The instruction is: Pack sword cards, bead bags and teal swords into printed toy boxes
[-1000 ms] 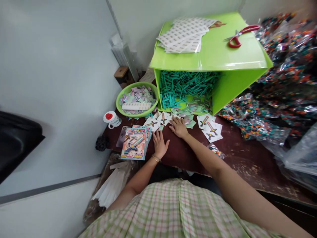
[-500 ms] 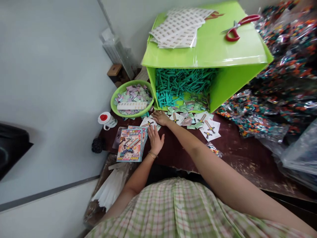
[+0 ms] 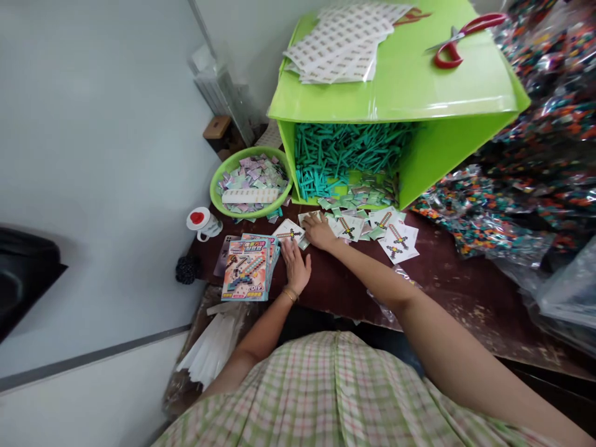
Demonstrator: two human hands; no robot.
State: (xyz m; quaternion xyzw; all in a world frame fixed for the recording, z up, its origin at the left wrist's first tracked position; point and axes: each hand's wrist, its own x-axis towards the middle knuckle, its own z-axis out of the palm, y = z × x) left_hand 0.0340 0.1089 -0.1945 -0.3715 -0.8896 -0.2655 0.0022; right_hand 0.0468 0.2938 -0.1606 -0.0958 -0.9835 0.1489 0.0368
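My left hand [image 3: 297,268] lies flat with its fingers stretched out, the tips at the lower edge of a white card [image 3: 287,232] printed with a pixel sword. Just left of it is a stack of colourful booklets [image 3: 246,269] marked "DIY". My right hand [image 3: 320,232] rests palm down over another white card [image 3: 305,217], its fingers apart and slightly bent. Beyond it to the right, several more sword cards [image 3: 350,227] overlap in a row, with small green and pink packets [image 3: 376,233] among them.
A green box [image 3: 395,102] lying on its side holds teal sticks [image 3: 349,146]; scissors [image 3: 454,46] and printed sheets [image 3: 344,46] lie on top. Left are a green basin [image 3: 216,197] of small packets and a lidded mug [image 3: 205,225]. Bags of coloured pieces [image 3: 526,149] pile up on the right.
My right hand has shifted to the right along the cards, uncovering more of the left sword card. My left hand has barely moved. The view has turned slightly.
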